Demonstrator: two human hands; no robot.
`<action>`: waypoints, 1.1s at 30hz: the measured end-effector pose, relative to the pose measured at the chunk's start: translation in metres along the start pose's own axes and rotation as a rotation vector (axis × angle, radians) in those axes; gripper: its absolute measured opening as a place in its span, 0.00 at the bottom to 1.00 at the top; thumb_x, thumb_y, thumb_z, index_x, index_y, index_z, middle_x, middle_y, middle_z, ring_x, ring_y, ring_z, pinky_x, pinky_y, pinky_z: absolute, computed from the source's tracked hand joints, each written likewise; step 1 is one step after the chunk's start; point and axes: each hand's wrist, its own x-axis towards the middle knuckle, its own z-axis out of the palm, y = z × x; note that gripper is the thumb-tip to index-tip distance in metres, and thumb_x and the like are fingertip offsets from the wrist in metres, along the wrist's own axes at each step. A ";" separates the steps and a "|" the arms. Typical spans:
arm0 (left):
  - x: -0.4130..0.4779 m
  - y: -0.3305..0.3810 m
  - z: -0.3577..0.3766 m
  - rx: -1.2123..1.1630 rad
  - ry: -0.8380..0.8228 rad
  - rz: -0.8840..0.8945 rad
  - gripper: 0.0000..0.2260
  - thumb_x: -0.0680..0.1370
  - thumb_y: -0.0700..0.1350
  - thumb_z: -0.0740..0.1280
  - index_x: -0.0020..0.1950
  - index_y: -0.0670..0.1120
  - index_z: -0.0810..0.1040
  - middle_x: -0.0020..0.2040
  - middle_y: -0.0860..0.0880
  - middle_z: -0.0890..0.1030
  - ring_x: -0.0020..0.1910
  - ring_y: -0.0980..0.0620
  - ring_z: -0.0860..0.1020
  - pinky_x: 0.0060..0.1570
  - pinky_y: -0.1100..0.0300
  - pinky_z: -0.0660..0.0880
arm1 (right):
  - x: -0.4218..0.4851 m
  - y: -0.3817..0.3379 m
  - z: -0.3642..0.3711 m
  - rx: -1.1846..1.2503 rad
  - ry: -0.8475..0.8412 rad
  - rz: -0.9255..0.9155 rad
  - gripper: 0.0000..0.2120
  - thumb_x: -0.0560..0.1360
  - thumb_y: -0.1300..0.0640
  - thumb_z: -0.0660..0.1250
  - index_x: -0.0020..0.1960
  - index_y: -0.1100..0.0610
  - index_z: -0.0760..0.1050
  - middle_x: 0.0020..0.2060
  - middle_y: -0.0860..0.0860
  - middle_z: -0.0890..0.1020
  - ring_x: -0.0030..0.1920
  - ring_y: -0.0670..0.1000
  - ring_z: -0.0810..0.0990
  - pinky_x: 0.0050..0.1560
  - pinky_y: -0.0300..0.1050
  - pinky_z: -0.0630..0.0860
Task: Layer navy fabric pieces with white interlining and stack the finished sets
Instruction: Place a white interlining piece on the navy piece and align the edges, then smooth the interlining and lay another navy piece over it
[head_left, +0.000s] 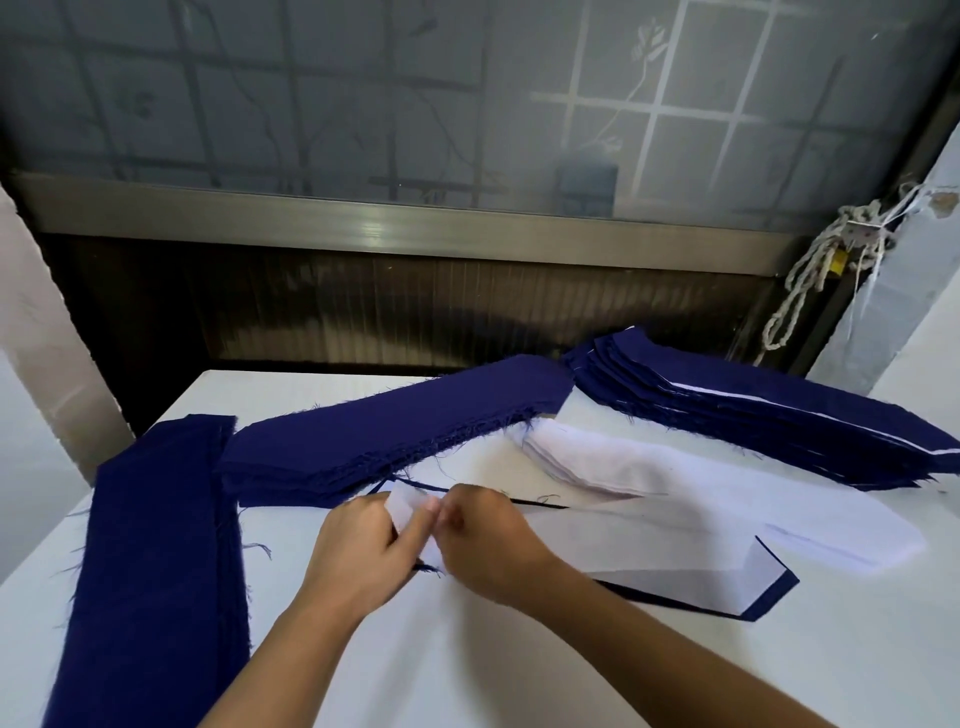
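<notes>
**Q:** Hands — what are they doing?
**A:** Both are working at the near centre of the table (467, 665). The left hand (358, 543) is pinching the left end of a white interlining piece (649, 551), with its fingers curled. The right hand (485, 543) is sitting just beside it at 3 o'clock, with its fingers curling onto the same end. This is reading as a pinch, though the fingertips are partly hiding one another.

**Q:** Where is that piece lying?
**A:** It is lying flat on a navy piece (774, 597) and running from the hands toward 3 o'clock. Only a thin navy border is showing — widest at the pointed right end.

**Q:** Supplies?
**A:** An interlining stack (587, 462) is sitting at 1 o'clock of the hands, just beside the working piece. A navy stack (395, 436) is lying at 12 o'clock, with its frayed edge facing the hands. A navy pile (156, 545) is lying at 9 o'clock, running along the table's left edge.

**Q:** Finished sets?
**A:** The finished stack (753, 415) is fanning out at 2 o'clock, toward the far right corner, with white edges showing between the navy layers. A knotted rope (810, 270) is hanging above it.
</notes>
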 end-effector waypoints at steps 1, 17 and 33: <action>0.001 0.000 0.001 0.002 0.003 -0.001 0.22 0.80 0.58 0.58 0.31 0.47 0.71 0.27 0.52 0.75 0.31 0.53 0.74 0.32 0.56 0.71 | 0.001 0.003 0.002 0.001 0.041 -0.035 0.04 0.78 0.55 0.59 0.46 0.53 0.71 0.45 0.51 0.78 0.46 0.51 0.74 0.50 0.44 0.72; 0.003 0.003 -0.003 -0.176 0.227 -0.204 0.15 0.78 0.53 0.70 0.33 0.55 0.70 0.23 0.54 0.70 0.25 0.54 0.69 0.28 0.58 0.65 | -0.032 0.110 -0.062 -0.259 0.145 0.019 0.25 0.71 0.59 0.62 0.67 0.48 0.66 0.51 0.49 0.79 0.54 0.49 0.74 0.56 0.40 0.54; 0.005 0.002 0.003 0.146 0.090 -0.250 0.16 0.77 0.46 0.65 0.32 0.46 0.65 0.25 0.50 0.71 0.27 0.47 0.72 0.27 0.57 0.64 | -0.120 0.194 -0.112 -0.275 0.555 0.484 0.22 0.64 0.54 0.58 0.58 0.56 0.74 0.43 0.49 0.81 0.45 0.55 0.77 0.63 0.52 0.58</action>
